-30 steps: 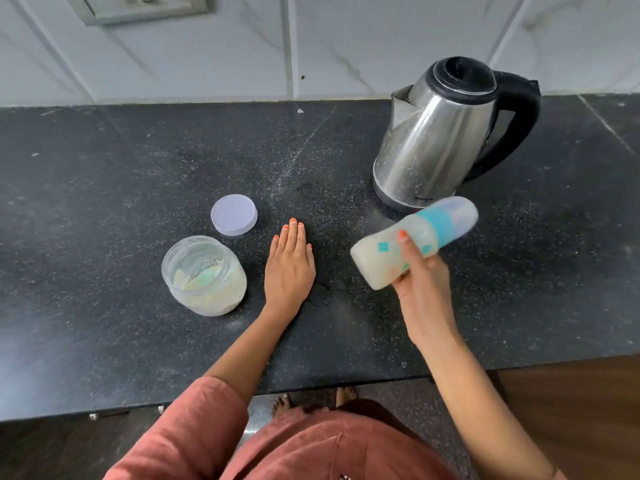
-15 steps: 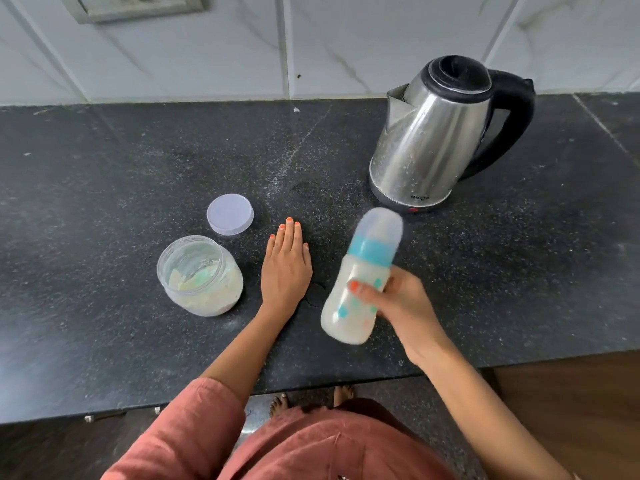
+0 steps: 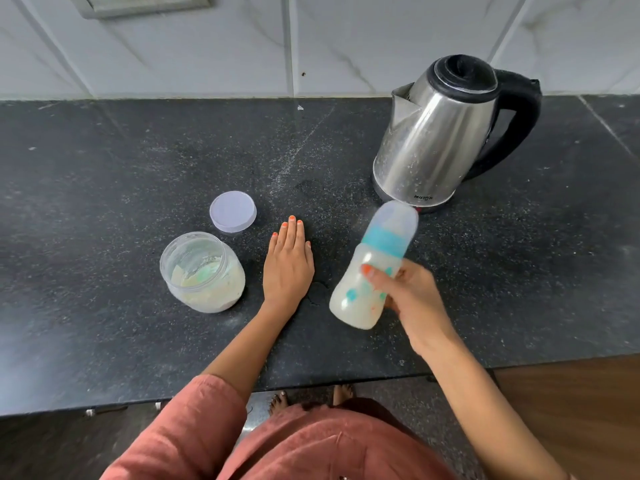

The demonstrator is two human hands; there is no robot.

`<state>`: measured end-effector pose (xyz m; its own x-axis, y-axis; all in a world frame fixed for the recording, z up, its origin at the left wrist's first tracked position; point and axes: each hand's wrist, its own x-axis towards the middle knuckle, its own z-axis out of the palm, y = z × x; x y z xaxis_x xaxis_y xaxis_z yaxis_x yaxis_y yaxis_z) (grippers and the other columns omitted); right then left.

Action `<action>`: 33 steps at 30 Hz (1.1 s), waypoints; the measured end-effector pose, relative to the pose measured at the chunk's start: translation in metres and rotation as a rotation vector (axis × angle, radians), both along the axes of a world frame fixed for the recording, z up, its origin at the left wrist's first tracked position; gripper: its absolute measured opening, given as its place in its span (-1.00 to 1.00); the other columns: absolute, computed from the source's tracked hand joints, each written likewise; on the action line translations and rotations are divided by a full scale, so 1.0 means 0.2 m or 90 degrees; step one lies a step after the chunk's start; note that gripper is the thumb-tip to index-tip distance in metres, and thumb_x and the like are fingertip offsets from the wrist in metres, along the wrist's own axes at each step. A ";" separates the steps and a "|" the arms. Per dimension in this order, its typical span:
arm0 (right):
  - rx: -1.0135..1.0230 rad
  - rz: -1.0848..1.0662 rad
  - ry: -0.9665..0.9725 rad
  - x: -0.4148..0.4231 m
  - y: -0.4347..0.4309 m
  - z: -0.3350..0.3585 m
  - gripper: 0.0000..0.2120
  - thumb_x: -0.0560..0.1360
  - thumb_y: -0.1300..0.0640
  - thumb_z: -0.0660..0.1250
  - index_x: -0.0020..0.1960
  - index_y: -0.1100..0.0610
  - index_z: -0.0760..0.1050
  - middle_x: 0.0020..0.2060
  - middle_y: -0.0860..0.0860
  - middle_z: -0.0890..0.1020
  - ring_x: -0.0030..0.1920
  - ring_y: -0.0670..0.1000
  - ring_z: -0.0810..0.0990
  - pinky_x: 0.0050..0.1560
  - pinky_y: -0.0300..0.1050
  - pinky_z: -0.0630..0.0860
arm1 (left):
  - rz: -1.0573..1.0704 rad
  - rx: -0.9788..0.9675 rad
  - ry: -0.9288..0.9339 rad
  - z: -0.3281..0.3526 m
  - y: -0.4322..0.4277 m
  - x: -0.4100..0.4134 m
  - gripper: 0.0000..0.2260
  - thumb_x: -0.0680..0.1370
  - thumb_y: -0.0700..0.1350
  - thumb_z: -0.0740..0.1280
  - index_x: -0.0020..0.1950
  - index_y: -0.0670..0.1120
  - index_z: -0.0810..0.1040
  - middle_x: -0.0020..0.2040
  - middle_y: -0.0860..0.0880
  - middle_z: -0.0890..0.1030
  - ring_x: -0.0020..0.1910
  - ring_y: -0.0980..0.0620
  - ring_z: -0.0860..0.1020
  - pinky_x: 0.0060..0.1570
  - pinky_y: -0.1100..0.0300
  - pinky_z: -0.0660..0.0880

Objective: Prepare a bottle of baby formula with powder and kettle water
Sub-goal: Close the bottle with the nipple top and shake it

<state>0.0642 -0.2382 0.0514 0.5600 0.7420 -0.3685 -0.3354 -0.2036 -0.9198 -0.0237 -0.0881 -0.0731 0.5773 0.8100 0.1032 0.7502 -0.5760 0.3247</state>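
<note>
An open jar (image 3: pixel 202 271) of powder sits on the dark counter (image 3: pixel 104 168), its lid (image 3: pixel 232 212) just behind. Her left hand (image 3: pixel 288 268) lies flat, fingers straight. Her right hand (image 3: pixel 408 299) grips the capped, milky bottle (image 3: pixel 372 271), tilted above the counter, near the kettle (image 3: pixel 436 140).

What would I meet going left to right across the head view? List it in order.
powder jar → lid → left hand → baby bottle → kettle
</note>
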 end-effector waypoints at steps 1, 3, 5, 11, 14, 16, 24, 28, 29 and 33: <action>0.048 -0.073 0.057 0.03 0.02 0.01 -0.79 0.27 0.13 0.41 -0.09 0.09 0.56 -0.17 -0.01 0.67 -0.12 -0.04 0.64 -0.07 -0.11 0.59 | 0.000 0.002 -0.002 0.00 0.00 0.00 -0.59 0.64 -0.12 0.01 0.47 -0.22 0.14 0.50 -0.16 0.16 0.49 -0.08 0.12 0.44 0.07 -0.01; 0.142 -0.219 0.148 0.07 0.06 0.03 -0.85 0.38 0.15 0.36 -0.05 0.08 0.54 -0.15 -0.06 0.66 -0.15 -0.14 0.65 -0.16 -0.21 0.60 | 0.003 0.005 -0.005 0.00 0.00 0.00 -0.59 0.64 -0.12 0.01 0.47 -0.22 0.14 0.50 -0.16 0.16 0.49 -0.08 0.12 0.45 0.07 -0.02; 0.153 -0.246 0.141 0.06 0.07 0.03 -0.88 0.42 0.16 0.34 -0.04 0.06 0.52 -0.14 -0.08 0.66 -0.16 -0.16 0.66 -0.14 -0.22 0.61 | 0.001 0.004 -0.002 0.00 0.00 0.00 -0.59 0.64 -0.12 0.00 0.48 -0.21 0.13 0.50 -0.15 0.15 0.49 -0.07 0.11 0.45 0.08 -0.03; -0.030 0.045 0.003 -0.04 -0.02 0.00 -0.84 0.28 0.18 0.45 -0.15 0.07 0.58 -0.25 -0.05 0.69 -0.15 -0.05 0.64 -0.09 -0.14 0.58 | 0.005 0.004 -0.005 0.00 0.00 0.00 -0.59 0.64 -0.12 0.02 0.47 -0.22 0.14 0.49 -0.16 0.17 0.49 -0.08 0.12 0.44 0.08 -0.02; 0.098 -0.161 0.145 0.04 0.04 0.02 -0.86 0.38 0.15 0.37 -0.07 0.09 0.55 -0.17 -0.06 0.67 -0.17 -0.12 0.65 -0.14 -0.20 0.60 | 0.002 0.006 -0.009 0.00 0.00 0.00 -0.59 0.64 -0.13 0.01 0.47 -0.22 0.14 0.50 -0.16 0.16 0.49 -0.08 0.12 0.44 0.08 -0.02; 0.141 -0.265 0.174 0.06 0.08 0.02 -0.90 0.47 0.18 0.31 -0.03 0.05 0.51 -0.13 -0.08 0.65 -0.14 -0.16 0.63 -0.11 -0.23 0.59 | 0.002 0.010 -0.010 0.01 -0.01 0.00 -0.59 0.64 -0.12 0.01 0.47 -0.22 0.15 0.49 -0.16 0.16 0.49 -0.08 0.12 0.44 0.08 -0.01; -0.029 0.043 -0.011 -0.02 -0.02 0.01 -0.77 0.24 0.21 0.47 -0.11 0.10 0.58 -0.19 0.01 0.68 -0.11 -0.02 0.62 -0.01 -0.08 0.56 | -0.001 0.001 -0.007 0.00 0.00 0.00 -0.59 0.63 -0.13 0.03 0.46 -0.22 0.16 0.49 -0.17 0.18 0.48 -0.10 0.14 0.44 0.05 0.01; 0.156 -0.235 0.153 0.08 0.06 0.05 -0.89 0.40 0.16 0.35 -0.07 0.06 0.53 -0.21 -0.11 0.68 -0.17 -0.16 0.64 -0.14 -0.22 0.60 | 0.001 0.004 -0.017 0.00 0.00 0.00 -0.60 0.64 -0.13 0.03 0.46 -0.23 0.18 0.48 -0.18 0.20 0.47 -0.11 0.16 0.44 0.05 0.02; 0.169 -0.264 0.159 0.08 0.07 0.04 -0.91 0.45 0.17 0.32 -0.06 0.05 0.52 -0.20 -0.12 0.67 -0.17 -0.17 0.65 -0.16 -0.24 0.60 | 0.000 0.005 -0.016 0.00 0.00 0.00 -0.60 0.64 -0.13 0.03 0.46 -0.23 0.17 0.48 -0.18 0.20 0.47 -0.11 0.16 0.44 0.05 0.02; 0.000 -0.021 0.009 -0.03 0.00 -0.01 -0.85 0.35 0.20 0.41 -0.09 0.07 0.55 -0.20 -0.04 0.67 -0.15 -0.08 0.64 -0.10 -0.15 0.58 | -0.002 0.003 -0.004 0.00 0.00 0.00 -0.59 0.64 -0.12 0.01 0.47 -0.21 0.14 0.50 -0.16 0.16 0.49 -0.08 0.11 0.45 0.07 -0.02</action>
<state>0.0585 -0.2389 0.0503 0.5788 0.7234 -0.3765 -0.3544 -0.1927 -0.9150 -0.0247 -0.0872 -0.0737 0.5787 0.8081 0.1099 0.7468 -0.5793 0.3266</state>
